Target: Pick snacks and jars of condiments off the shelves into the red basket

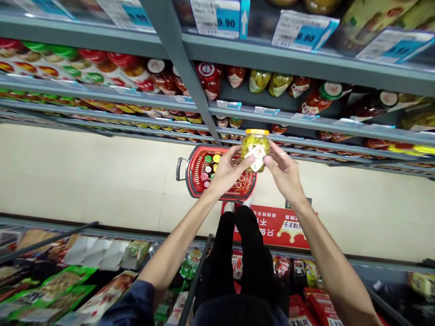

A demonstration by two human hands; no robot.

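Observation:
Between my two hands is a glass jar of green pickles (255, 145) with a yellow lid and a white diamond-shaped label. My left hand (228, 170) grips its left side, thumb on the label. On the opposite side, my right hand (284, 170) holds the jar too, with its thumb at the label's edge. The jar is upright, raised over the aisle in front of the shelves. Below my left hand, a red shopping basket (195, 183) stands on the floor with several lidded jars inside. My left hand and forearm cover part of the basket.
Ahead runs a grey shelf unit (288, 56) with several tiers of jars and price tags (302, 34). Behind me, another shelf carries packaged food (61, 290). A red printed floor mat (272, 226) lies by my feet on the pale tiled floor (136, 181).

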